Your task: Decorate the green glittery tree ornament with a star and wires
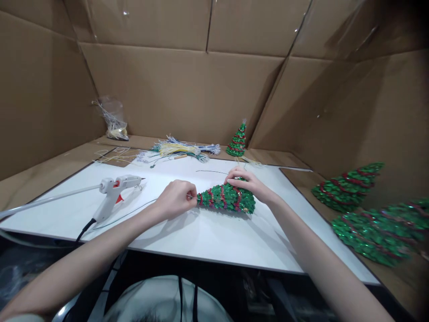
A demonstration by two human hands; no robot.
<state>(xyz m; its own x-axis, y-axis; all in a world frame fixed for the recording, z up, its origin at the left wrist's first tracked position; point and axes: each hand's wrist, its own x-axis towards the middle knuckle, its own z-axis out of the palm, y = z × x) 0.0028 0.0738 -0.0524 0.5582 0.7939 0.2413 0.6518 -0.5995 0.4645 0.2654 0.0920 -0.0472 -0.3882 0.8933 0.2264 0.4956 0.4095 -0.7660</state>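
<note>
One glittering green tree [223, 200] lies on its side on the white bench [187, 240], mid-frame, the left hand [176, 199] at its tip and the right hand [250, 182] on its wide end.
Its cone narrows leftward, packed with shiny, ruffled green pieces and circled by several dark-red bands, with a small pale-gold spot near its lower right edge. The left hand pinches a thin pale strand [190, 197] just beside the tip; the right hand bends over the wide end, hiding part of it, and from this angle I cannot tell whether it grips.
</note>
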